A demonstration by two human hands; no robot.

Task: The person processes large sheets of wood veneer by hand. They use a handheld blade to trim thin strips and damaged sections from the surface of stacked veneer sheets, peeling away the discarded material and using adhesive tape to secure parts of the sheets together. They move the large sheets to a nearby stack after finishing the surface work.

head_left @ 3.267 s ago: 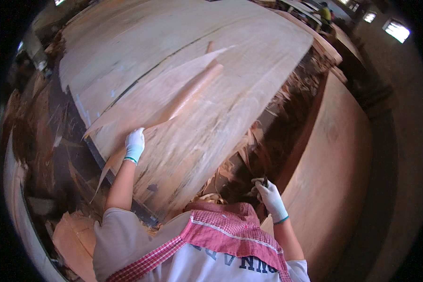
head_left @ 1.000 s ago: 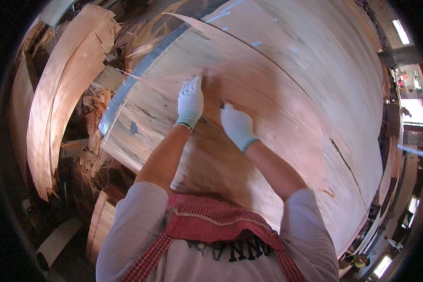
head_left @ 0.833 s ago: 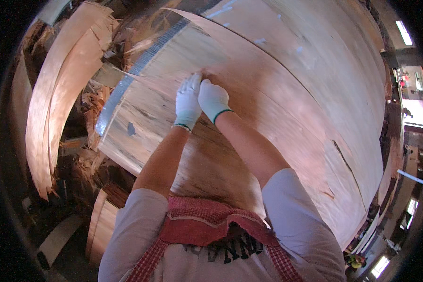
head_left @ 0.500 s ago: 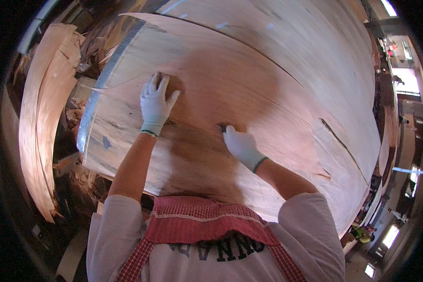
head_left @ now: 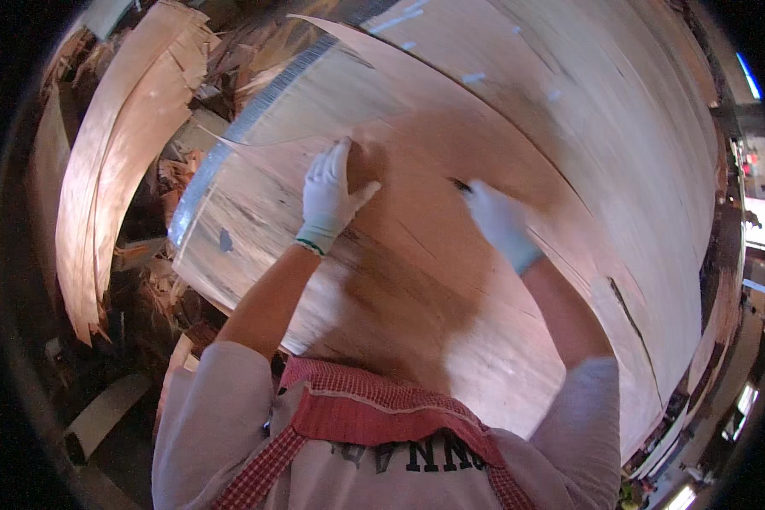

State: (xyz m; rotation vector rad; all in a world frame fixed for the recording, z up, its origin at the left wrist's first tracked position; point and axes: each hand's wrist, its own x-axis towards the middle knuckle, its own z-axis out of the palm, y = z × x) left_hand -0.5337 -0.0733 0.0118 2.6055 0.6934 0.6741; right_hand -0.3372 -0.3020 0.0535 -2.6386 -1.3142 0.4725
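Large thin sheets of pale wood veneer (head_left: 408,297) lie stacked before me, with grey streaks and several dark splits. My left hand (head_left: 328,189), in a white glove with a green cuff edge, rests on the top sheet with its fingers stretched out and thumb apart. To its right, my gloved right hand (head_left: 500,221) is closed round a small dark object (head_left: 460,184), whose tip pokes out by the thumb at the sheet's surface. Most of that object is hidden in the glove, so its kind cannot be made out.
A curved strip of veneer (head_left: 115,161) with ragged ends stands left of the stack. Torn wood scraps (head_left: 166,285) lie beside and below it. A grey-blue strip (head_left: 238,127) runs along the stack's left edge. A long raised split (head_left: 450,72) crosses the far part.
My right hand has moved away from me and to the right over the veneer, with the dark object in it. The view has shifted; my left hand still lies flat on the sheet.
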